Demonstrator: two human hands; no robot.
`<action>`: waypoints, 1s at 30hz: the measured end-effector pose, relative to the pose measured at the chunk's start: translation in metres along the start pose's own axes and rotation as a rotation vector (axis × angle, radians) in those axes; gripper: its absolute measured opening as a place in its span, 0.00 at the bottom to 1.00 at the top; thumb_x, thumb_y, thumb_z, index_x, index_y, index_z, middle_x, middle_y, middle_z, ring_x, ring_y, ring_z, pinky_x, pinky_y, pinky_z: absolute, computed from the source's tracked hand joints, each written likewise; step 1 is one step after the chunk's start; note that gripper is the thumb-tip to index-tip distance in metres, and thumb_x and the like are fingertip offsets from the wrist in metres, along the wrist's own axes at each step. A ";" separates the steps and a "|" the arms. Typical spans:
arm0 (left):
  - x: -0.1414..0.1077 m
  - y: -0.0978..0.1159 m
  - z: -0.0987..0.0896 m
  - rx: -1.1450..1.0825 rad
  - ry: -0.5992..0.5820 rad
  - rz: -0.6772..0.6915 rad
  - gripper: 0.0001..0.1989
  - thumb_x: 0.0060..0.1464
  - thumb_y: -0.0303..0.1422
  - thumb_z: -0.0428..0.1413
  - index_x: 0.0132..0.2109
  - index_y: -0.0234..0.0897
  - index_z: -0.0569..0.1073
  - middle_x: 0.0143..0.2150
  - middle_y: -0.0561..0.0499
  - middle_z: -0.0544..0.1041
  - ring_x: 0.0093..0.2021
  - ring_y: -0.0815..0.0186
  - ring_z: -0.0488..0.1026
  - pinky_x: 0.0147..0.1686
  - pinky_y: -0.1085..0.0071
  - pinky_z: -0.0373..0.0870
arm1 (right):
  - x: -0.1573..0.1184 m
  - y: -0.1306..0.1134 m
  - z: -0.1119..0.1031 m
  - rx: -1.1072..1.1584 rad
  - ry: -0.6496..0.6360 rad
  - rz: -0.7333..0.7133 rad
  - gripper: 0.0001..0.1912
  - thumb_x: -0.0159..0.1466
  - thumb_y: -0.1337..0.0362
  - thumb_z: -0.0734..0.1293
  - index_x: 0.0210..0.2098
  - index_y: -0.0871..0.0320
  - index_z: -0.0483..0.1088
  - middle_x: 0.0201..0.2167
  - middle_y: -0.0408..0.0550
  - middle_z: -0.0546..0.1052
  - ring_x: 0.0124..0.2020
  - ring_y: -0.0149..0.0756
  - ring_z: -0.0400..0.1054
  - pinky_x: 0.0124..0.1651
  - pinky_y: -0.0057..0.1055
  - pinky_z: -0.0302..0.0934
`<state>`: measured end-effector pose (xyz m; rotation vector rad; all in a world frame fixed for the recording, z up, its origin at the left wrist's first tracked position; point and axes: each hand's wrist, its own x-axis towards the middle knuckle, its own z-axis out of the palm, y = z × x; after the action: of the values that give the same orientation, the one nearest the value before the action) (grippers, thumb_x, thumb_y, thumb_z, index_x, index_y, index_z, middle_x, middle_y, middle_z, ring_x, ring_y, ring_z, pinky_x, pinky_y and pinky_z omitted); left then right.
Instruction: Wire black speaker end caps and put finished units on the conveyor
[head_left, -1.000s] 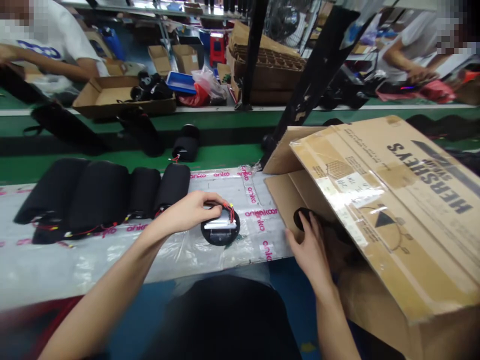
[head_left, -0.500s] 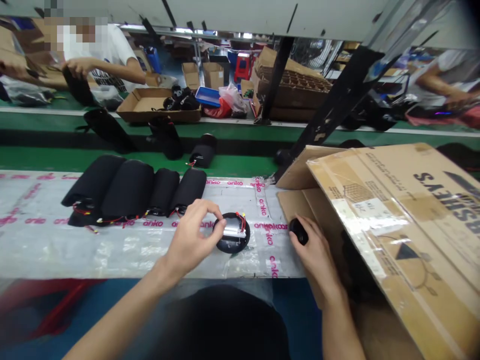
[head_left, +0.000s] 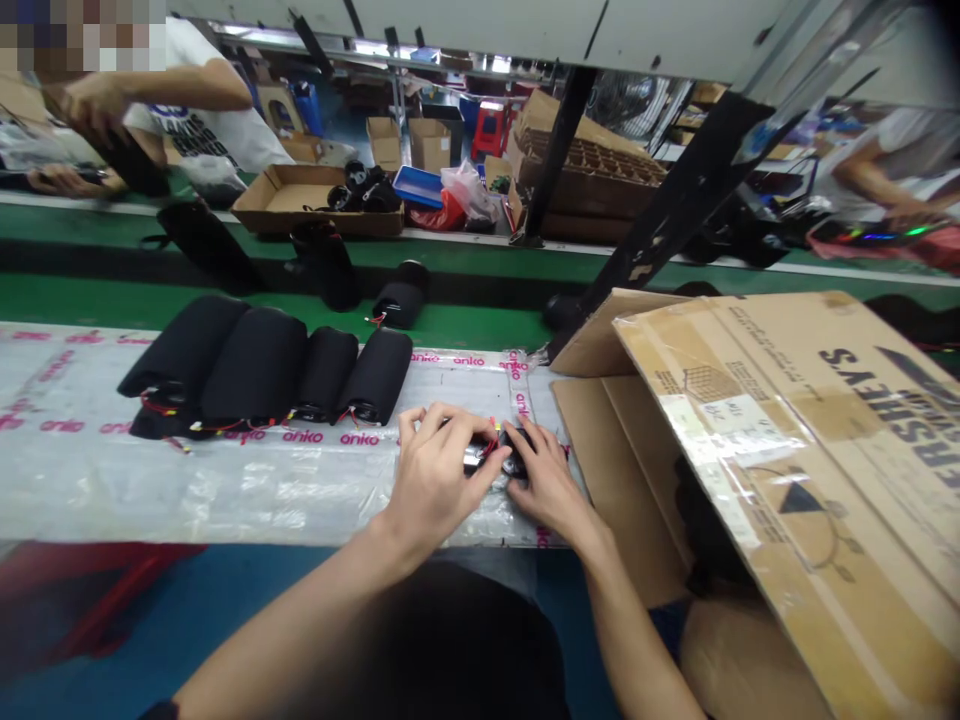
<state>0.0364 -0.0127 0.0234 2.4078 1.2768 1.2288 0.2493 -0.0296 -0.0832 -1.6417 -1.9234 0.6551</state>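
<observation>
My left hand (head_left: 435, 470) curls over a round black part with a silver piece and red wires (head_left: 474, 458), gripping it just above the plastic-wrapped table. Close beside it, my right hand (head_left: 549, 478) has its fingers around a small black rounded part (head_left: 514, 462). The two parts are side by side, and I cannot tell whether they touch. My fingers cover much of both. To the left lie several black fabric-covered cylinders (head_left: 259, 365), with wire ends poking out at their near ends.
An open cardboard box (head_left: 757, 400) lies tilted at the right. Beyond the table runs a green conveyor (head_left: 480, 335) with more black cylinders (head_left: 401, 293). A dark post (head_left: 652, 210) rises at the back. A person in a white shirt (head_left: 202, 110) works across the line.
My right hand has moved left from beside the box with the small black part, up to the round part. My left hand has shifted right and closed more over the round part.
</observation>
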 end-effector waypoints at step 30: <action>-0.001 -0.022 0.000 -0.390 -0.019 0.019 0.02 0.68 0.33 0.63 0.44 0.42 0.81 0.39 0.52 0.88 0.39 0.62 0.84 0.50 0.59 0.70 | -0.010 -0.010 -0.021 0.039 -0.060 0.026 0.33 0.69 0.53 0.70 0.71 0.50 0.69 0.74 0.58 0.65 0.75 0.58 0.58 0.76 0.59 0.55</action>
<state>0.0226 0.0005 0.0127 2.1483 0.9080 1.3142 0.2573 -0.0402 -0.0617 -1.6432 -1.9220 0.7552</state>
